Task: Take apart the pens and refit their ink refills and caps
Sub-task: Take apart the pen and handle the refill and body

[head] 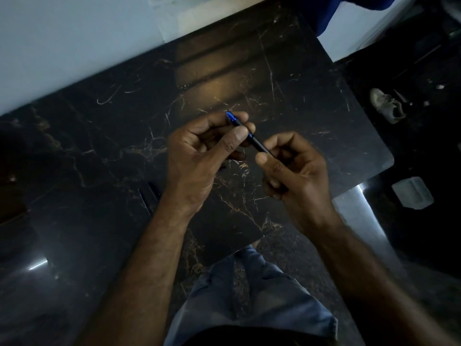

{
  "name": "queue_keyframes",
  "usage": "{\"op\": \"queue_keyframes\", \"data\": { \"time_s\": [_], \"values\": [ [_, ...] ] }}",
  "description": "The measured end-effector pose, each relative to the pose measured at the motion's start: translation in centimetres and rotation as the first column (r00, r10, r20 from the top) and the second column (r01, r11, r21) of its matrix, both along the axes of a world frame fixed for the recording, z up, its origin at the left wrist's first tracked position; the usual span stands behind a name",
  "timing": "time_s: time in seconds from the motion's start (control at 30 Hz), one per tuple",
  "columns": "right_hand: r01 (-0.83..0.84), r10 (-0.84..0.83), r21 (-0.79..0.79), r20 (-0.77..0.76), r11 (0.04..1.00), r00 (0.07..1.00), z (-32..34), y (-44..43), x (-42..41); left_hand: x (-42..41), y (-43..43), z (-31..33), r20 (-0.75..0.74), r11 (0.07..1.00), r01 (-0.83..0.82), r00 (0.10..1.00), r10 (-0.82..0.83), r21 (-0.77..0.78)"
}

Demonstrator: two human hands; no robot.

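A dark pen (pixel 257 144) with a blue tip is held above the black marble table (pixel 287 78), its tip pointing up and left. My left hand (pixel 199 156) pinches the pen's front end between thumb and fingers, just behind the blue tip. My right hand (pixel 291 171) grips the rear of the barrel, which is hidden in the fingers. Two more dark pens (pixel 148 196) lie side by side on the table, just left of my left wrist, partly hidden by it.
A pale wall runs along the table's far edge. Right of the table, a shoe (pixel 386 104) and a pale square container (pixel 412 193) lie on the dark floor. A metal table leg (pixel 359 211) shines at right. My knees in denim shorts (pixel 252 300) are below.
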State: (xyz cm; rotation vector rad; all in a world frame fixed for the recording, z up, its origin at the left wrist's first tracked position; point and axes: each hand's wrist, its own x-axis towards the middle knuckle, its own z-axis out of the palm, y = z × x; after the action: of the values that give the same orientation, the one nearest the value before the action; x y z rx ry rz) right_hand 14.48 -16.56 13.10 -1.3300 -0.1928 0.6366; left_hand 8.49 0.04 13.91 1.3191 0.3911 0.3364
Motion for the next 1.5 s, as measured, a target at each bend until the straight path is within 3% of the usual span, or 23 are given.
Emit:
{"op": "queue_keyframes", "data": {
  "time_s": [0.33, 0.53, 0.77, 0.87, 1.0, 1.1, 1.3, 1.5],
  "values": [
    [-0.001, 0.008, 0.050, -0.134, 0.999, 0.991, 0.3, 0.6, -0.5, 0.0, 0.7, 0.4, 0.059, 1.000, 0.010, 0.998, -0.009, -0.019],
    [0.069, -0.054, 0.106, -0.135, 0.992, 0.989, -0.1, 0.8, -0.4, -0.2, 0.9, 0.3, 0.074, 0.997, -0.052, 0.996, 0.056, -0.056],
    [0.090, -0.086, 0.007, -0.226, 0.996, 0.970, 0.0, 1.5, -0.8, -0.1, 1.2, 0.1, 0.072, 0.999, -0.029, 0.997, 0.032, -0.043],
    [0.074, -0.062, 0.035, -0.265, 0.997, 0.962, 0.1, 1.5, -0.8, -0.2, 1.1, 0.0, 0.068, 0.998, -0.037, 0.997, 0.041, -0.052],
    [0.050, -0.028, 0.107, -0.202, 0.993, 0.979, -0.2, 1.4, -0.5, -0.4, 1.5, -0.3, 0.049, 0.996, -0.072, 0.996, 0.075, -0.051],
    [0.036, -0.023, 0.069, -0.179, 0.997, 0.984, -0.5, 1.3, -0.4, -0.4, 1.7, -0.5, 0.036, 0.994, -0.073, 0.996, 0.076, -0.078],
    [0.007, -0.002, 0.019, -0.261, 1.000, 0.965, -0.8, 1.3, -0.9, -0.6, 1.7, -0.6, 0.030, 0.996, -0.054, 0.998, 0.056, -0.076],
    [0.050, -0.044, 0.036, -0.143, 0.998, 0.989, -1.1, 1.1, -0.6, -1.0, 1.5, -0.8, -0.010, 0.994, -0.085, 0.996, 0.084, -0.063]
  ]
}}
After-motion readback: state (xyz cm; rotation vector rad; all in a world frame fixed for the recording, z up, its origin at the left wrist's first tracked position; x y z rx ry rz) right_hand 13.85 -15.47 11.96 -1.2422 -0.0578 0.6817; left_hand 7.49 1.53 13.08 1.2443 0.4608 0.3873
